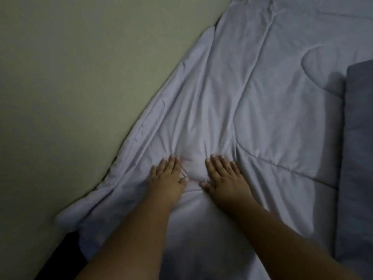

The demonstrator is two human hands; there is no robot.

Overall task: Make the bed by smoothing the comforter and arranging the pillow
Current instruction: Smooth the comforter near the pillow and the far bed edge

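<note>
The pale lilac comforter (252, 87) lies spread over the bed, filling the middle and right of the view, with its left edge running along the wall. It is quilted with curved seams and creased, and folds fan out from where the 2 hands press. The left hand (167, 178) and right hand (226, 178) lie palm-down on it, close together, fingers straight and grasping nothing. A greenish wall (70, 77) borders the bed on the left. Dark grey fabric (357, 158) overlaps the comforter at the right; cut off by the frame, it could be pillow or blanket. A black shape (64, 253) at lower left is too dim to identify.
</note>
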